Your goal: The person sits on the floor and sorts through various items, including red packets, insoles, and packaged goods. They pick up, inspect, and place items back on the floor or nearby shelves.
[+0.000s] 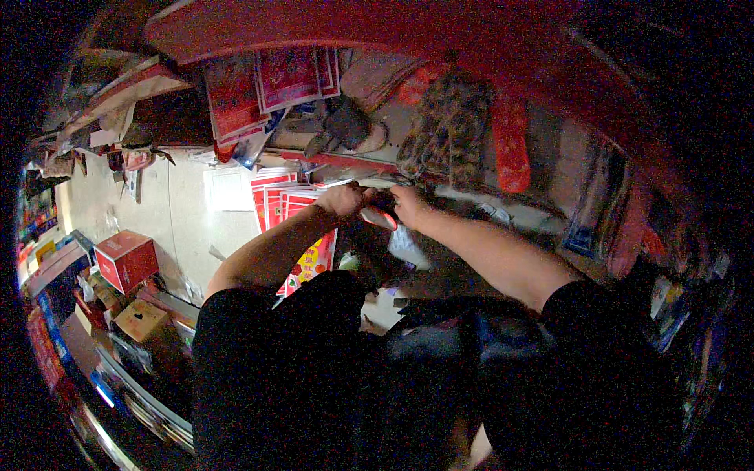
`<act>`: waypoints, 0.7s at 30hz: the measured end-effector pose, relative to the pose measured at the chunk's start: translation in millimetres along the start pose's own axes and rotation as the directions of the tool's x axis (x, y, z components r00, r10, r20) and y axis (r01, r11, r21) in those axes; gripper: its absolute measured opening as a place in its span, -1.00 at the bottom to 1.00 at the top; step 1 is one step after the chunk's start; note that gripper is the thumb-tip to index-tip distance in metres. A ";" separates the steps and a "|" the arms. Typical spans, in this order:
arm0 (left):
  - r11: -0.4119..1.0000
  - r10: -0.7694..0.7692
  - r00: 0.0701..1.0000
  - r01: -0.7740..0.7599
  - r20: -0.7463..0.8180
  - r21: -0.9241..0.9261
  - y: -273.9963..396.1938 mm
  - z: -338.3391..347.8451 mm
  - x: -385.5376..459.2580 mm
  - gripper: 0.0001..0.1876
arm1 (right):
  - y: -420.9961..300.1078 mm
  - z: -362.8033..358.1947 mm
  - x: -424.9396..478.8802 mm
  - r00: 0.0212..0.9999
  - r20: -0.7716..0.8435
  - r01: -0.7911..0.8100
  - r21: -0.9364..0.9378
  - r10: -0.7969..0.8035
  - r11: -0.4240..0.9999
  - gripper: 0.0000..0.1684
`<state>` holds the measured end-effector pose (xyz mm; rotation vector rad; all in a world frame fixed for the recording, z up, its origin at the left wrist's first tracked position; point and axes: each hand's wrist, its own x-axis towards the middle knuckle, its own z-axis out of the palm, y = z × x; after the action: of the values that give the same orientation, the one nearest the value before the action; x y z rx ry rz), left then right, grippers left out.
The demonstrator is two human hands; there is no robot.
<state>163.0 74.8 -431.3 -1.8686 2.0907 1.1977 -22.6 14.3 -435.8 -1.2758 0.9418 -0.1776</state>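
Both arms reach forward to the middle of the view. My left hand (343,199) has its fingers curled beside a dark item (382,200) whose kind is too dim to tell. My right hand (407,203) is at the other side of that item, fingers bent towards it. A red and white flat piece (380,218) shows just below, between the two hands. Whether the fingers grip either piece is unclear. Several red packets with white borders (274,197) lie fanned left of my left hand. Under my left forearm is a red and yellow printed packet (309,265).
A red box (125,259) and a brown cardboard box (141,319) stand at the left. Red sheets (297,76) hang above. Dark patterned fabric goods (450,126) and a bright red item (511,144) hang beyond my right hand.
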 end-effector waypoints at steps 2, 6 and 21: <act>0.997 0.023 0.998 -0.019 0.063 -0.072 14.5 -29.6 -6.1 -0.50 | -1.9 -7.8 -7.1 0.999 0.039 0.040 -0.176 -0.034 0.984 -0.69; 0.995 -0.066 0.995 0.059 -0.079 -0.080 8.3 -15.1 -3.9 -0.53 | -7.1 -26.2 -17.8 0.997 0.032 -0.046 -0.461 0.068 0.886 -0.61; 0.950 0.278 0.929 -0.304 0.246 0.076 -1.5 0.1 37.9 -0.53 | -175.9 -113.9 -167.6 1.000 -0.009 -0.025 -0.696 0.026 0.717 -0.71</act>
<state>154.9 44.6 -452.7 -1.3290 2.3009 1.2535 -140.4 -27.8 -198.4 -1.9605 1.0680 0.2361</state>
